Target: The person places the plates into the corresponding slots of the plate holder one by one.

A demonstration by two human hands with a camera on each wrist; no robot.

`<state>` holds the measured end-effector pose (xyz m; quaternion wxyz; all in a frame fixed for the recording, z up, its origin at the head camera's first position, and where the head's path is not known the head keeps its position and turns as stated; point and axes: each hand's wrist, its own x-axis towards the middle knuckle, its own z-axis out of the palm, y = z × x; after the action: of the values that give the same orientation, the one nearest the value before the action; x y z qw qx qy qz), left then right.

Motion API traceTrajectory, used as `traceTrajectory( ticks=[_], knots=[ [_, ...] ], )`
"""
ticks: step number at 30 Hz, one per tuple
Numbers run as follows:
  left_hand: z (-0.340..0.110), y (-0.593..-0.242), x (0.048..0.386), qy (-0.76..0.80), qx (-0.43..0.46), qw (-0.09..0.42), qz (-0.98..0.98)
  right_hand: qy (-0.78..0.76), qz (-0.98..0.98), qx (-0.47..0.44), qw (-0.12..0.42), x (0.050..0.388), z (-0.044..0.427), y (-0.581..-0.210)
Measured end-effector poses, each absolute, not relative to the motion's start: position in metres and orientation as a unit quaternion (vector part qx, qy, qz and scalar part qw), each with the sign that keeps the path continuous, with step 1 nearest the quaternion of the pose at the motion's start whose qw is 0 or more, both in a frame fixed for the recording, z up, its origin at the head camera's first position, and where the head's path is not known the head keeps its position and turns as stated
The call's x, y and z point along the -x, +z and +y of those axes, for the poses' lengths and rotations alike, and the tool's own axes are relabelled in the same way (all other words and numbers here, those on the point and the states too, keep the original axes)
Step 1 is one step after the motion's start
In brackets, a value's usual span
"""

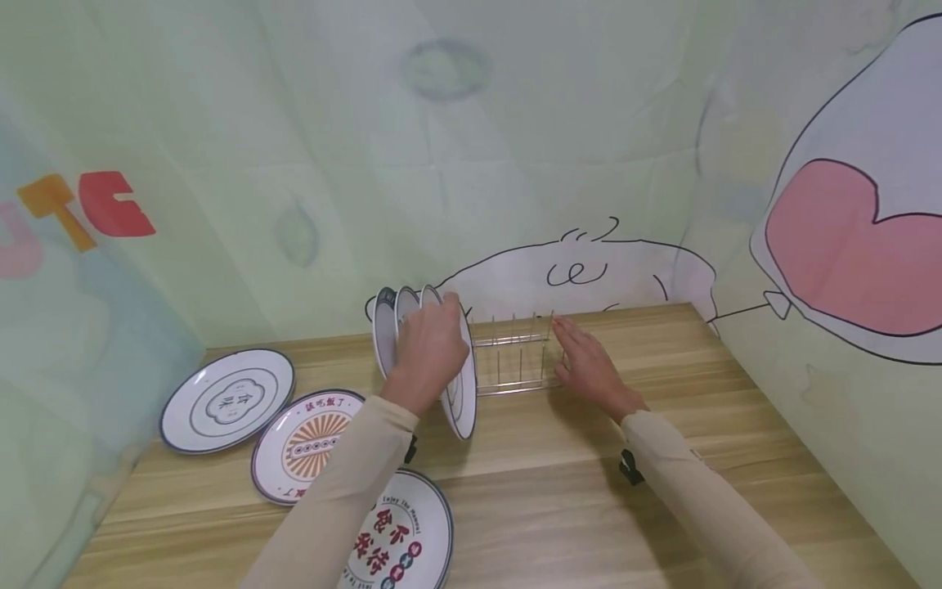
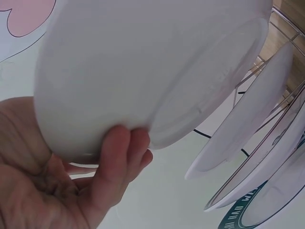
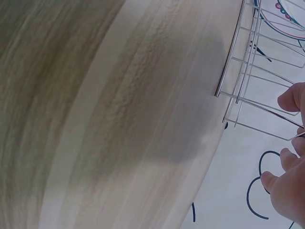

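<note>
Wire rack sits near the table's back edge. Left end loaded: three standing plates, on edge and leaning, side by side. Left hand has thumb and fingers closed on the rim of a fourth, the held plate, tilted, just right of those three; can't tell if its lower edge sits in a slot. Right hand at the rack's right end, fingers extended, thumb spread apart, fingertips against the end wires, no plate in it. Bare dividers show between held plate and right hand.

Flat on the table, left side: flower-outline plate near the left edge, sunburst plate just beside it, red-lettered plate closest to the person. Left sleeve crosses over the last two, hiding parts. Back edge meets the printed backdrop; bare wood runs from rack to right edge
</note>
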<state>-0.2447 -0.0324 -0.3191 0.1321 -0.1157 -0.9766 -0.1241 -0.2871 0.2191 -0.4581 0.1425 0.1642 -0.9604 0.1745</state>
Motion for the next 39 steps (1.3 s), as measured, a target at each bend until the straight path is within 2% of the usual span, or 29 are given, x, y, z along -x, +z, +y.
traceTrajectory(
  ticks=[20, 39],
  knots=[
    [-0.019, -0.329, 0.275, -0.111, 0.101, 0.192, -0.97, 0.18, -0.962, -0.155, 0.135, 0.289, 0.222, -0.462],
    [-0.019, -0.34, 0.288, -0.136, 0.081, 0.192, -0.969, 0.192, -0.958, -0.158, 0.14, 0.289, 0.219, -0.464]
  ],
)
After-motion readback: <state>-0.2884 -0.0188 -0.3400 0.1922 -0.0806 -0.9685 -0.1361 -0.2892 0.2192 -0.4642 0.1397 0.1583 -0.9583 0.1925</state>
